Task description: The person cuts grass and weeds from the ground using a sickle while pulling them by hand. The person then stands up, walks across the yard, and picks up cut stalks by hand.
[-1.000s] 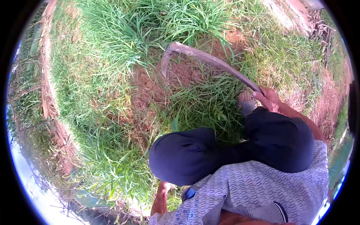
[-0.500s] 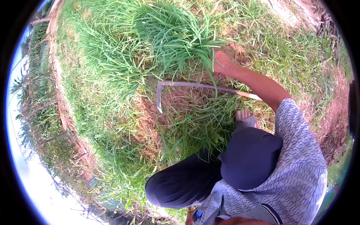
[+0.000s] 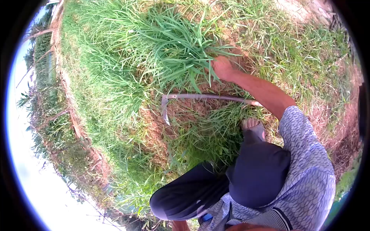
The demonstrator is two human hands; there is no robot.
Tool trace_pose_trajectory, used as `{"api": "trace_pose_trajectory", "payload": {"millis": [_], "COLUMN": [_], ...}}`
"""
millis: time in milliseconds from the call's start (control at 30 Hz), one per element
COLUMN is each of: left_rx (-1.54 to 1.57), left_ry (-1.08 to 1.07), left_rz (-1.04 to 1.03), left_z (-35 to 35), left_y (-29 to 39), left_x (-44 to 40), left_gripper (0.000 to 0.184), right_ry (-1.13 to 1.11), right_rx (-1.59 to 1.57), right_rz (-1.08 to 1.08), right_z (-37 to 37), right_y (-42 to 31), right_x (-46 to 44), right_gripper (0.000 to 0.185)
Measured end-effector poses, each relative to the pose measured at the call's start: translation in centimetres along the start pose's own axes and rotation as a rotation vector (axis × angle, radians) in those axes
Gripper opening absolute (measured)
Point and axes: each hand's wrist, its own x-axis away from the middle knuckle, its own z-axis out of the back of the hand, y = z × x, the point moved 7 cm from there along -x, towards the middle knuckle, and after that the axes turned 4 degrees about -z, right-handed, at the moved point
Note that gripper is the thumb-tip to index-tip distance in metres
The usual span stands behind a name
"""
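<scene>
My right hand (image 3: 222,68) reaches into the near side of a tall green grass clump (image 3: 179,46). Its fingers are curled around blades low in the clump, partly covered by leaves. Below the hand, a sickle (image 3: 200,96) lies on the ground, its thin curved blade (image 3: 165,109) pointing toward my knees and its handle end passing under my right forearm. My left hand is out of sight; only a bit of bare skin, probably my left arm, shows at the bottom edge beside my knee.
My bare foot (image 3: 251,124) rests close to the sickle handle, below my bent knees (image 3: 260,173). Loose grass (image 3: 208,142) lies between foot and sickle. Reddish soil (image 3: 154,131) shows in patches. A fence line with branches (image 3: 73,115) runs along the left.
My right hand has shifted slightly left and down, deeper against the grass clump. The sickle, foot and knees sit a little lower in view.
</scene>
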Motion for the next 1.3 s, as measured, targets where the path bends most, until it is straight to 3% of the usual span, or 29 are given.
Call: {"api": "trace_pose_trajectory", "payload": {"millis": [33, 67, 133, 167, 233, 267, 333, 400, 467, 500, 533, 600, 633, 667, 733, 800, 833, 867, 900, 1067, 1133, 1200, 1267, 1300], "left_rx": [0.000, 0.002, 0.000, 0.000, 0.000, 0.002, 0.009, -0.034, -0.201, -0.375, -0.364, -0.110, -0.051, -0.031, -0.253, -0.314, -0.528, -0.742, -0.673, -0.556, -0.442, -0.636, -0.743, -0.978], "left_ry": [-0.009, -0.019, -0.030, -0.041, -0.062, -0.074, -0.103, -0.143, -0.205, -0.256, -0.242, -0.291, -0.288, -0.272, -0.483, -0.572, -0.630, -0.676, -0.685, -0.642, -0.603, -0.660, -0.675, -0.729], "left_rz": [-0.012, -0.023, -0.048, -0.064, -0.105, -0.127, -0.196, -0.279, -0.353, -0.417, -0.436, -0.218, -0.243, -0.273, -0.253, -0.260, -0.361, -0.458, -0.418, -0.417, -0.388, -0.484, -0.466, -0.529], "left_z": [-0.3, -0.7, -1.1, -1.3, -1.9, -2.2, -2.6, -3.5, -6.1, -7.4, -7.3, -7.4, -9.7, -10.0, -11.8, -12.4, -12.8, -13.5, -14.1, -14.8, -14.3, -14.5, -14.0, -13.9], "left_y": [0.5, 0.8, 1.6, 2.2, 3.3, 3.9, 5.3, 7.3, 11.2, 12.7, 13.1, 11.8, 14.2, 14.5, 13.8, 15.3, 16.6, 17.5, 18.5, 22.3, 23.5, 24.4, 25.8, 26.4], "left_x": [-0.2, -0.5, -0.9, -1.2, -1.9, -2.4, -3.5, -3.9, -1.8, -1.1, -1.3, -1.9, 1.7, 2.5, 4.4, 6.0, 7.1, 8.5, 9.9, 11.2, 10.2, 8.5, 6.6, 5.5], "left_gripper": [0.044, 0.044, 0.044, 0.044, 0.044, 0.044, 0.044, 0.044, 0.045, 0.046, 0.046, 0.053, 0.059, 0.059, 0.066, 0.070, 0.071, 0.073, 0.073, 0.066, 0.064, 0.060, 0.058, 0.057], "right_ry": [0.073, 0.064, -0.252, -0.254, -0.480, -0.484, -0.327, -0.254, -0.557, -0.560, -0.564, -0.471, -0.456, -0.536, -0.608, -0.942, -0.934, -0.773, -0.609, -0.464, -0.395, -0.447, -0.365, -0.282], "right_rx": [-0.119, -0.108, 0.056, 0.054, 0.039, 0.043, 0.157, 0.200, 0.279, 0.334, 0.387, 0.339, 0.348, 0.271, 0.198, -0.247, -0.230, -0.145, -0.064, -0.216, -0.489, -0.752, -0.889, -1.024], "right_rz": [0.173, 0.171, 0.357, 0.355, 0.633, 0.637, 0.466, 0.487, 0.283, 0.271, 0.265, 0.262, 0.300, 0.217, 0.157, -0.162, -0.140, -0.019, 0.105, 0.108, 0.108, -0.134, -0.146, -0.161], "right_z": [2.9, 3.0, 0.7, 0.5, -1.0, -0.7, 0.7, 0.3, -1.1, -1.2, -1.9, -3.5, -3.0, -2.5, -1.2, -1.0, -1.2, -1.3, 0.2, 7.2, 11.0, 14.6, 16.0, 16.9], "right_y": [-1.9, -1.6, -1.4, -0.5, -0.2, -0.5, -0.4, -1.4, -2.4, -2.9, -3.1, -2.1, -2.7, -2.7, -3.3, -3.1, -2.7, -2.2, -3.4, -2.9, -3.4, -3.4, -1.9, -0.5], "right_x": [2.8, 4.5, 8.3, 9.6, 12.6, 12.4, 10.2, 9.1, 10.7, 11.5, 12.4, 12.3, 12.1, 11.9, 12.0, 13.7, 14.0, 13.4, 12.6, 13.4, 14.9, 17.5, 19.1, 19.4], "right_gripper": [0.013, 0.013, 0.015, 0.015, 0.023, 0.023, 0.025, 0.026, 0.032, 0.033, 0.033, 0.041, 0.041, 0.043, 0.046, 0.049, 0.049, 0.050, 0.051, 0.041, 0.036, 0.026, 0.022, 0.020]}}
